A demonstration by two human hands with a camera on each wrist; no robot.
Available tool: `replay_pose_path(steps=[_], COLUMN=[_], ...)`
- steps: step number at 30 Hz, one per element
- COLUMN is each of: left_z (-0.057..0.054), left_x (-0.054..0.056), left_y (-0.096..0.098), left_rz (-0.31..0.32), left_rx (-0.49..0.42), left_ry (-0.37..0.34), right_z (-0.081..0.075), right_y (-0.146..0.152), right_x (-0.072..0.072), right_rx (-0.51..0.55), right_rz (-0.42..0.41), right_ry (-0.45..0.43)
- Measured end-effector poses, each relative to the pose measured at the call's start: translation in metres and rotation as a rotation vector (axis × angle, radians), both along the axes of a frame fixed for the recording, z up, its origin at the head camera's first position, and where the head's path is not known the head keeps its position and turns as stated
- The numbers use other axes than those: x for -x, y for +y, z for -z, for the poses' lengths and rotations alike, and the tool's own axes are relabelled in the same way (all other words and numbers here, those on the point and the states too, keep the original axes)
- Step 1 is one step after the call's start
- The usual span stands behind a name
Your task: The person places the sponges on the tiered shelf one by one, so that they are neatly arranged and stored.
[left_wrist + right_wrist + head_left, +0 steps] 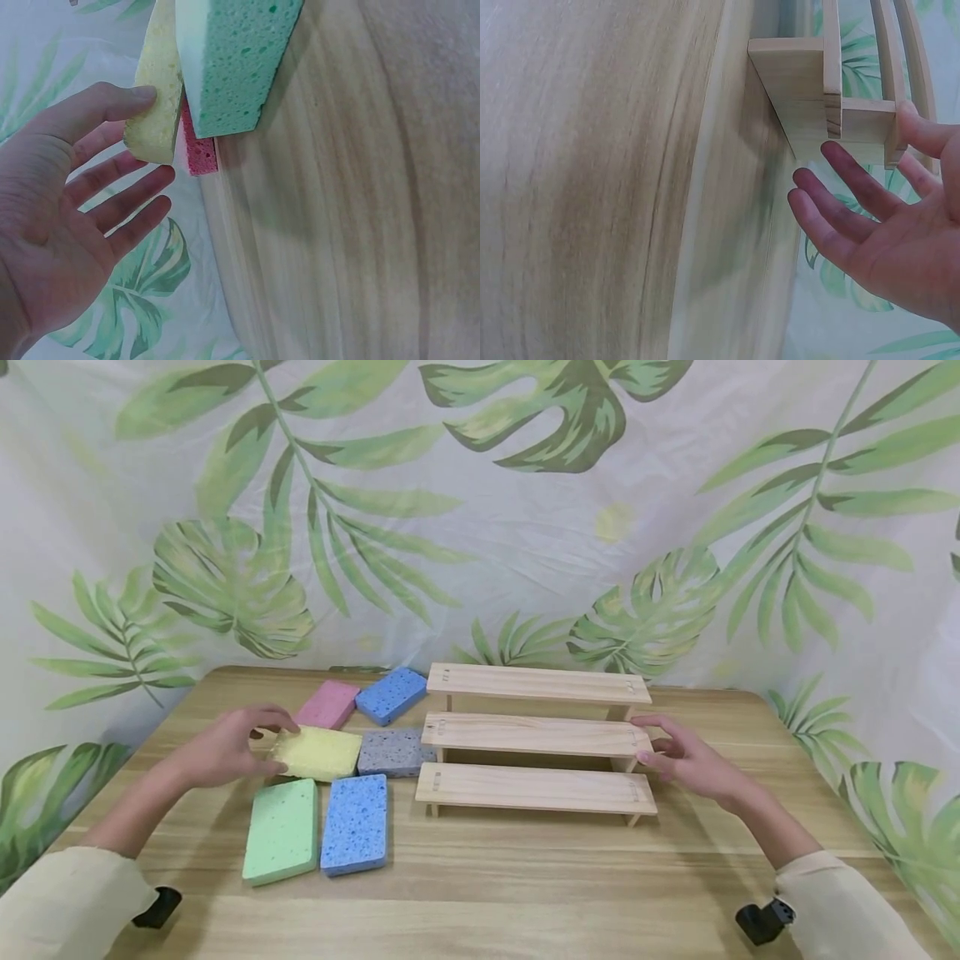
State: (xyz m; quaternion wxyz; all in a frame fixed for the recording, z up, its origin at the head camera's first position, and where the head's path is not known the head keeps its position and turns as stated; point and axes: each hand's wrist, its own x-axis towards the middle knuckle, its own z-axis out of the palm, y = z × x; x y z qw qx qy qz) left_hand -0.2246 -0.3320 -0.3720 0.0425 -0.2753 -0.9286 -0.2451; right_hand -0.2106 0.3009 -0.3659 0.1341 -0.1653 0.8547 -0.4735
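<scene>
In the head view my left hand (228, 747) pinches the left end of a yellow sponge (318, 753). The left wrist view shows the thumb on one face of this yellow sponge (156, 124), the other fingers spread below. My right hand (693, 760) holds the right end of the middle board of a three-tier wooden step rack (536, 735). Its thumb and index finger sit at the board's two edges; in the right wrist view the remaining fingers of the right hand (900, 232) are spread beside the rack (791, 67).
Around the yellow sponge lie a pink sponge (327, 704), a green sponge (281, 832), a grey sponge (395, 752) touching the rack's left side, and two blue sponges, one behind (391, 696) and one in front (356, 823). A leaf-patterned cloth (525, 543) hangs behind the wooden table (480, 893).
</scene>
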Motion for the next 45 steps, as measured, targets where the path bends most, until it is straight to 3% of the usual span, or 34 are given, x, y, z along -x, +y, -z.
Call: replay_pose_path(steps=[9,22,31,38,45], left_z=[-0.008,-0.017,-0.03,-0.038,-0.043], left_x=[-0.002,-0.004,-0.008,-0.011,-0.01], left_y=[0.001,0.005,0.022,0.035,0.044], left_rz=[-0.009,-0.021,-0.072,-0.072,-0.053], left_rx=[0.003,-0.072,-0.121,-0.15,-0.165], left_ry=[0.055,0.123,0.124,0.093,0.17], right_z=[-0.001,-0.001,-0.001,-0.001,-0.001], right_y=[-0.001,-0.003,-0.004,-0.004,-0.005], right_x=[-0.001,-0.002,0.0,0.0,0.0], right_rx=[0.002,-0.006,0.0,0.002,0.012], right_rz=[-0.003,0.005,-0.008,0.003,0.002], right_ry=[-0.024,-0.023,-0.024,-0.037,-0.04])
